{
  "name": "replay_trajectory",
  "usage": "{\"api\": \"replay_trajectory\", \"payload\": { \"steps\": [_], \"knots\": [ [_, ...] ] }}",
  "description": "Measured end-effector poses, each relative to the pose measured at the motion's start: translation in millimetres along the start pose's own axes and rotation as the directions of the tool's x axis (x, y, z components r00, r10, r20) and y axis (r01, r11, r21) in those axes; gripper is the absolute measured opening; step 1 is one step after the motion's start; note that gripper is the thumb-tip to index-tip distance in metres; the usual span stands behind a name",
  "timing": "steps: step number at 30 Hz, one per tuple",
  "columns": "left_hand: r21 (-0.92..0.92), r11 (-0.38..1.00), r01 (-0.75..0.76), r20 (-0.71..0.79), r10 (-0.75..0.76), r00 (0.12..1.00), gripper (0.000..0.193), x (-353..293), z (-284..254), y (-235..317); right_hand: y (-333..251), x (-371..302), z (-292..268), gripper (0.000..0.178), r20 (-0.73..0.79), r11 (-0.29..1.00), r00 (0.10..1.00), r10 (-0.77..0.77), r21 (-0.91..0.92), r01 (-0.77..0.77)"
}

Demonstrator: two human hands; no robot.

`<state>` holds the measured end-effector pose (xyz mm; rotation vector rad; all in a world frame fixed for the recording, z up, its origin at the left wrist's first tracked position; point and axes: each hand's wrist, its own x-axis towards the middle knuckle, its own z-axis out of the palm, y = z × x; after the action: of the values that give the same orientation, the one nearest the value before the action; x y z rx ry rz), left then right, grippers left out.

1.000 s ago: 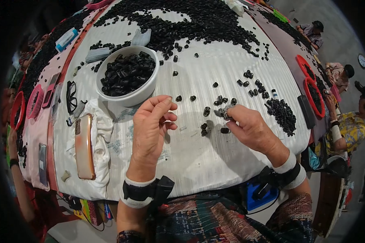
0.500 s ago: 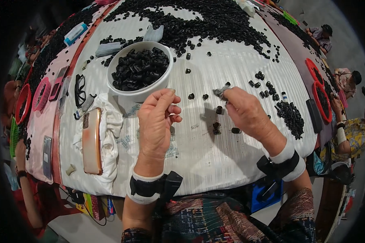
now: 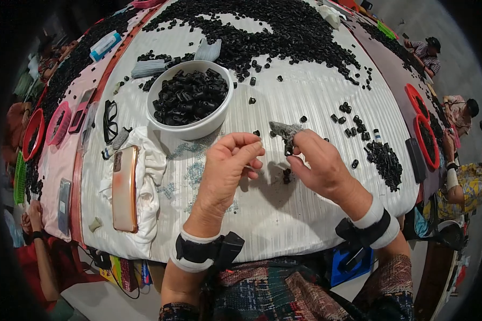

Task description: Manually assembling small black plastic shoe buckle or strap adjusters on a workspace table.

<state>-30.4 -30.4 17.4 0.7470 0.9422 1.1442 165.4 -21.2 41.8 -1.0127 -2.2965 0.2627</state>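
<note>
Over white cloth (image 3: 289,227), left hand (image 3: 226,163) half-curled, right hand (image 3: 325,165) around grey rag (image 3: 284,130).

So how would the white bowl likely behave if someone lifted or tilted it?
The white bowl probably feels weighty, given the pile of black pieces inside. Those look loose, so tilting could spill some. Its wall seems fairly stiff, judging by the even, round rim.

Left hand (image 3: 227,163) curls inward; right hand (image 3: 322,167) pinches opposite.
</note>
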Motion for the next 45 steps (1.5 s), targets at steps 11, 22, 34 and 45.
{"api": "replay_trajectory", "payload": {
  "steps": [11, 22, 34, 45],
  "knots": [
    [0.031, 0.999, 0.013, 0.215, -0.020, 0.976, 0.017, 1.3, -4.6, 1.2, -22.5, 12.3, -4.6, 0.035, -0.056, 0.975, 0.987, -0.154, 0.151, 0.161],
    [-0.382, 0.908, -0.174, -0.037, 0.173, 0.984, 0.021, 9.0, -13.6, 5.8, -16.8, -3.9, 30.5, 0.020, 0.062, 0.999, 0.998, -0.034, 0.017, 0.033],
    [-0.244, 0.966, -0.081, 0.029, 0.090, 0.995, 0.018, 4.5, -3.7, 3.4, -9.4, 3.1, 14.9, 0.023, -0.076, 0.999, 0.997, 0.027, 0.026, -0.025],
    [0.014, 0.975, -0.220, 0.137, 0.216, 0.967, 0.018, -1.8, 6.5, 0.3, -31.3, 25.2, -16.2, 0.022, -0.076, 0.991, 0.988, -0.132, -0.045, 0.129]
  ]
}}
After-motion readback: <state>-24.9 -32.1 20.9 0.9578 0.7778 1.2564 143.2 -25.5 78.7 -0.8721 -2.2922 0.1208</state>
